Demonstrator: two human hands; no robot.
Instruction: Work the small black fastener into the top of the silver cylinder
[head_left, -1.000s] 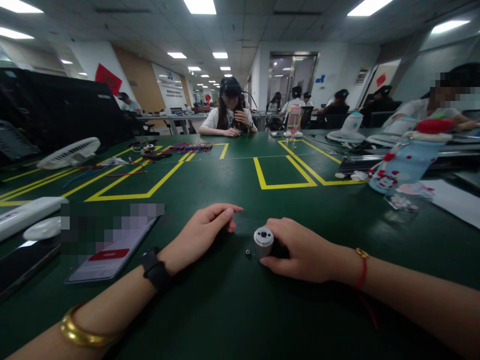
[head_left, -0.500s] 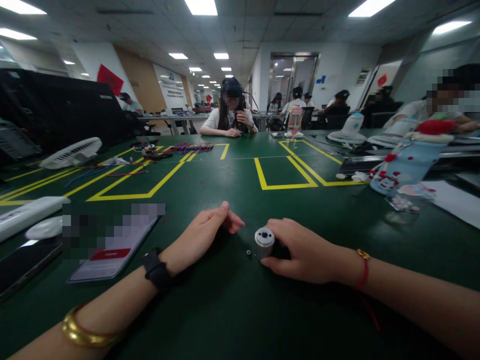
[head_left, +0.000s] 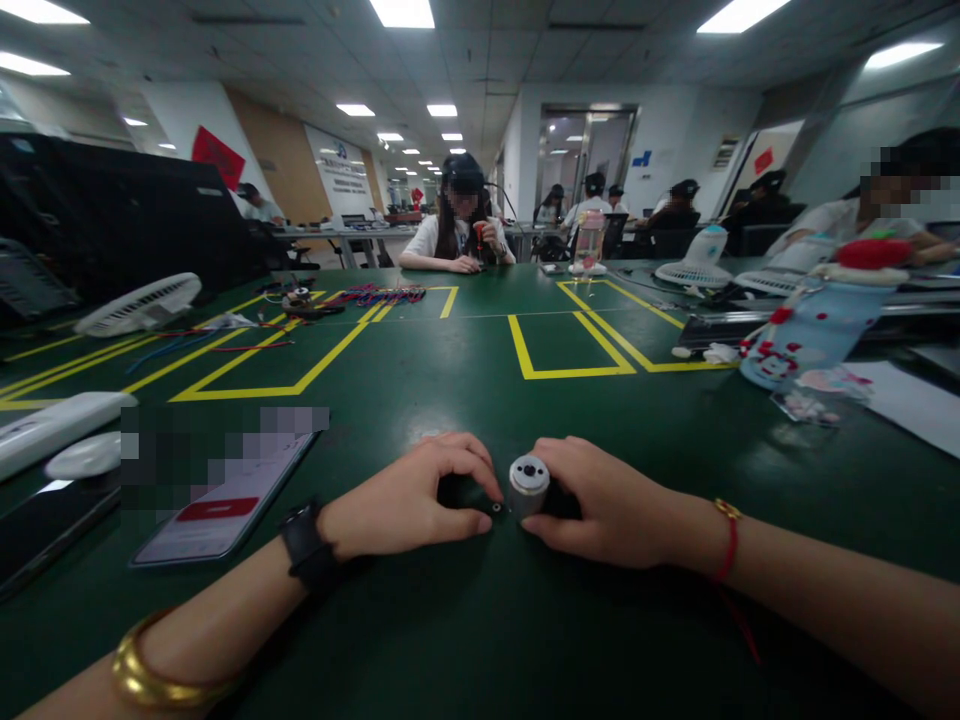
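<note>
A silver metal cylinder [head_left: 529, 487] stands upright on the green table [head_left: 420, 640], with several dark holes in its top face. My right hand [head_left: 600, 500] is wrapped round it from the right, thumb at the near side. To its left lies a tiny metal ring-like part [head_left: 496, 508], too small to name surely. My left hand [head_left: 424, 495] has thumb and index finger apart on either side of this small part. Whether the fingertips touch it, I cannot tell.
Left of my left arm lie a phone [head_left: 225, 495], a second dark phone [head_left: 56, 530] and a white mouse-shaped object [head_left: 90, 456]. A blue bottle [head_left: 817, 320] stands at the right. Across the table, a person [head_left: 457, 225] holds a red-handled tool.
My left hand has turned and come down right, its thumb and index finger now around the tiny part. My right hand and the cylinder have stayed put.
</note>
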